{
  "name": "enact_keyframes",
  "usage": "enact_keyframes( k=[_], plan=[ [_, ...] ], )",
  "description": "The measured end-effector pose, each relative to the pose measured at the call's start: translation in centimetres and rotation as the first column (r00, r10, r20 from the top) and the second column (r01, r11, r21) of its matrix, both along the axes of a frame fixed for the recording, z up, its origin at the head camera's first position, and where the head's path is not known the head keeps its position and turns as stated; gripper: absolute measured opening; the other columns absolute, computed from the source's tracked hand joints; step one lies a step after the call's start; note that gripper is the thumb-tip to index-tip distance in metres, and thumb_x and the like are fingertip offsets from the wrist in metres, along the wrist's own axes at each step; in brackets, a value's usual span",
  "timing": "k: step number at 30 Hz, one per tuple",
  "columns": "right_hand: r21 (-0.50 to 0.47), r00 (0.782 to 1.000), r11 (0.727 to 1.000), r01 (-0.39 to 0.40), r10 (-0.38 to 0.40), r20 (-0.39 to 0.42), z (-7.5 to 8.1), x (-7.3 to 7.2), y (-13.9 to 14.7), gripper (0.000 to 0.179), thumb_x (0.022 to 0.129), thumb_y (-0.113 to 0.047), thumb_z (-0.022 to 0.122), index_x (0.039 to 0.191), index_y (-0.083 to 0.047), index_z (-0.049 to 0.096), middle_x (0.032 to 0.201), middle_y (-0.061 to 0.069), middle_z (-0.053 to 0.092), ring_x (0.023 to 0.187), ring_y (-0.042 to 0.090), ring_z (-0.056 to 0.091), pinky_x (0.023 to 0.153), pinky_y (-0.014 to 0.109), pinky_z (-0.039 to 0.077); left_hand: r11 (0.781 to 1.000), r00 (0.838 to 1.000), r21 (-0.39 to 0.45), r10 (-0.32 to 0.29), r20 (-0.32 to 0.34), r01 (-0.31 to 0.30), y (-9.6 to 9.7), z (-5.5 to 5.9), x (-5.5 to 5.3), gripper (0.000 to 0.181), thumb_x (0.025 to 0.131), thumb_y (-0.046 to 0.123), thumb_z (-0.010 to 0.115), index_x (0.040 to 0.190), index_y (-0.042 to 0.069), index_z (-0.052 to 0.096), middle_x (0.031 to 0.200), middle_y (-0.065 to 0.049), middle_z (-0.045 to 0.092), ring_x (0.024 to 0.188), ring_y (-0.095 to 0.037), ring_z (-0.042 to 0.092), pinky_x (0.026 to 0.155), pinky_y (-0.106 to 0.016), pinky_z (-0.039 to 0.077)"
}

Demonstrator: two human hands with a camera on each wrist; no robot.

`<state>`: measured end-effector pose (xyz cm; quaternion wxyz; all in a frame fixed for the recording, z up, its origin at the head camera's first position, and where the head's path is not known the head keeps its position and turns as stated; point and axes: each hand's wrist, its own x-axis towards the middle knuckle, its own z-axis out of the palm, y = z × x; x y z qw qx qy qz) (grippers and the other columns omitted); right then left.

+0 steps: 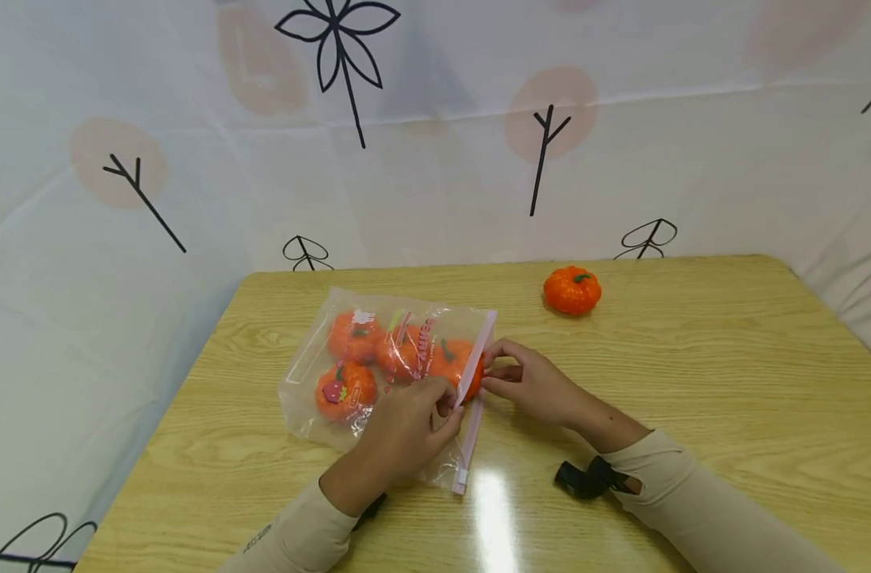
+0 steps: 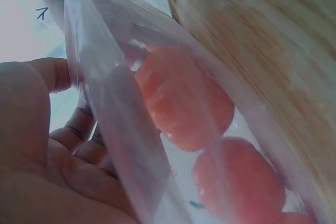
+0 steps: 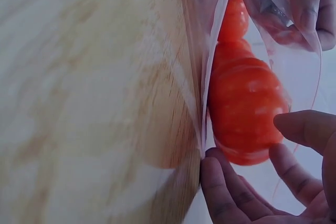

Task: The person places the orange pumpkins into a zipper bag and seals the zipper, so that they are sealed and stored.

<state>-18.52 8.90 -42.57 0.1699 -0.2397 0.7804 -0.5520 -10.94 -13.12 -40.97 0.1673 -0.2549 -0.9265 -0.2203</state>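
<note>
A clear zip bag [image 1: 299, 398] with a pink-edged mouth lies on the table, several small orange toy pumpkins [image 1: 345, 391] inside it. My left hand [image 1: 406, 422] pinches the upper edge of the mouth between thumb and fingers, lifting it so the bag gapes. Just within the mouth sits one pumpkin [image 3: 247, 111], its near end partly out past the pink strip. My right hand [image 1: 538, 386] is at this opening, fingertips touching the pumpkin's end and the bag's edge, fingers spread rather than wrapped round it. The left wrist view shows pumpkins [image 2: 184, 98] through the plastic.
Another orange pumpkin [image 1: 573, 291] with a green stem lies near the table's back edge, right of the bag. A white slider [image 1: 461, 477] is at the near end of the zip. A patterned white cloth [image 1: 435, 191] hangs behind the wooden table [image 1: 693, 358].
</note>
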Motion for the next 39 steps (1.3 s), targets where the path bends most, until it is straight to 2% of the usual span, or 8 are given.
enact_keyframes(
  k=[4, 7, 14, 28, 34, 39],
  plan=[
    [0.041, 0.999, 0.999, -0.029, 0.03, -0.038, -0.11, -0.08, -0.01, 0.017, 0.097, -0.012, 0.063, 0.114, -0.013, 0.062, 0.125, 0.012, 0.062, 0.12, 0.036, 0.064, 0.094, 0.043, 0.055, 1.0, 1.0, -0.011, 0.004, -0.004, -0.004, -0.01, -0.03, -0.02, 0.014, 0.089, 0.024, 0.071, 0.084, 0.018, 0.059, 0.07, 0.006, 0.057, 0.057, 0.0, 0.039, 0.051, -0.015, 0.032],
    [0.073, 0.996, 0.996, -0.046, 0.051, -0.068, -0.19, -0.1, 0.01, 0.018, 0.098, -0.014, 0.062, 0.116, -0.013, 0.064, 0.123, 0.012, 0.066, 0.119, 0.036, 0.064, 0.094, 0.045, 0.055, 1.0, 1.0, -0.02, 0.011, -0.006, -0.011, -0.01, -0.08, -0.02, 0.014, 0.089, 0.025, 0.07, 0.084, 0.019, 0.059, 0.07, 0.007, 0.057, 0.058, -0.001, 0.04, 0.052, -0.015, 0.033],
    [0.083, 0.995, 0.994, -0.07, 0.076, -0.072, -0.16, -0.11, 0.14, 0.027, 0.099, -0.015, 0.061, 0.124, -0.006, 0.063, 0.124, 0.018, 0.066, 0.119, 0.038, 0.063, 0.094, 0.046, 0.055, 0.999, 1.0, -0.026, 0.023, -0.001, -0.023, 0.08, -0.02, -0.03, 0.013, 0.09, 0.026, 0.07, 0.085, 0.019, 0.06, 0.071, 0.008, 0.058, 0.059, -0.001, 0.041, 0.053, -0.016, 0.034],
    [0.11, 0.987, 0.989, -0.102, 0.114, -0.115, -0.13, -0.01, 0.35, 0.039, 0.099, -0.016, 0.061, 0.135, -0.002, 0.059, 0.131, 0.019, 0.064, 0.12, 0.036, 0.063, 0.1, 0.05, 0.051, 0.999, 0.999, -0.04, 0.034, 0.007, -0.033, 0.08, -0.13, -0.07, 0.014, 0.09, 0.027, 0.07, 0.086, 0.018, 0.06, 0.072, 0.01, 0.057, 0.057, 0.0, 0.041, 0.054, -0.016, 0.035],
    [0.111, 0.986, 0.989, -0.099, 0.112, -0.121, -0.04, 0.11, 0.33, 0.038, 0.099, -0.016, 0.062, 0.134, -0.002, 0.06, 0.13, 0.019, 0.064, 0.12, 0.036, 0.063, 0.099, 0.049, 0.052, 0.998, 0.999, -0.043, 0.035, 0.0, -0.035, 0.06, -0.28, -0.1, 0.014, 0.09, 0.027, 0.07, 0.085, 0.018, 0.06, 0.07, 0.01, 0.055, 0.057, 0.0, 0.039, 0.053, -0.016, 0.034],
    [0.144, 0.984, 0.989, -0.04, 0.064, -0.167, 0.11, 0.05, 0.38, 0.033, 0.098, -0.016, 0.063, 0.129, -0.007, 0.064, 0.127, 0.014, 0.067, 0.115, 0.032, 0.066, 0.096, 0.047, 0.054, 0.998, 0.999, -0.052, 0.038, -0.012, -0.039, 0.07, -0.34, -0.14, 0.015, 0.09, 0.028, 0.07, 0.085, 0.018, 0.06, 0.069, 0.01, 0.054, 0.056, 0.0, 0.038, 0.053, -0.016, 0.034]
  ],
)
